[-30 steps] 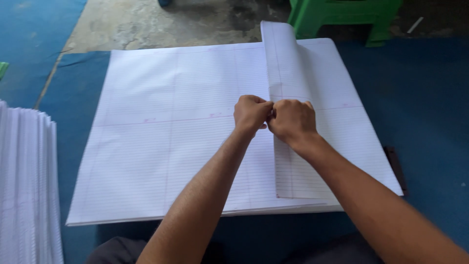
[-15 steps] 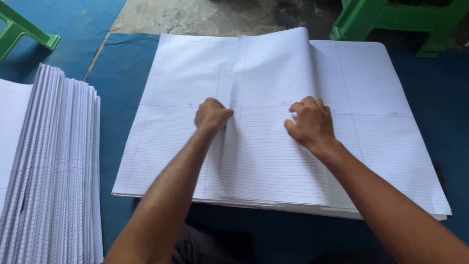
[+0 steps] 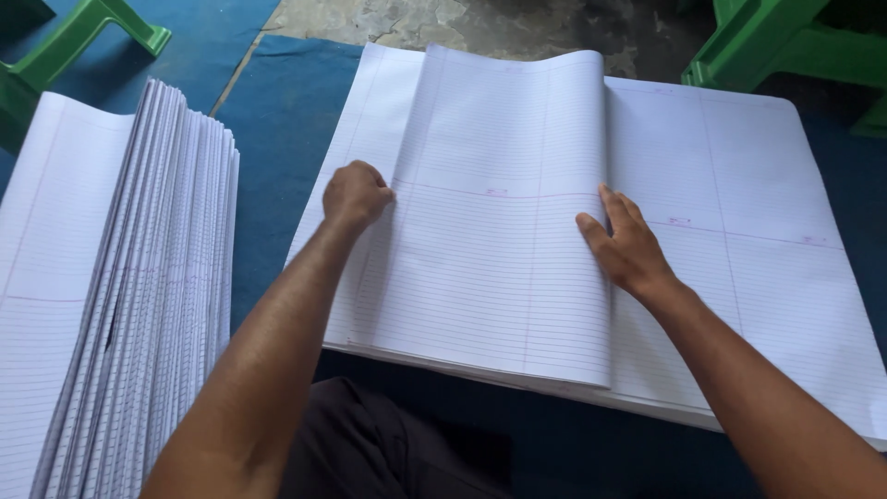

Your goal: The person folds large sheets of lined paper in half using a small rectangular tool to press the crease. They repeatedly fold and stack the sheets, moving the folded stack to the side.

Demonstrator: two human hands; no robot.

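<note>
A large stack of white ruled sheets [image 3: 758, 231] lies flat on a blue mat. Its top sheet [image 3: 490, 277] is folded over leftward, and the fold runs along the flap's right edge. My left hand [image 3: 356, 194] is closed on the flap's left edge, knuckles up. Flat on the paper, my right hand [image 3: 624, 245] lies at the fold line with its fingers extended and pressing down. Both forearms reach in from the bottom of the view.
A tall pile of folded ruled sheets [image 3: 139, 277] stands at the left, edges fanned. Green plastic stools sit at the top left [image 3: 83, 46] and top right [image 3: 785, 46]. The blue mat [image 3: 268, 139] meets bare concrete floor [image 3: 480, 28] at the back.
My hands have moved apart from the middle: the left one went left with the sheet's edge, the right one flattened on the fold. The folded flap grew wider.
</note>
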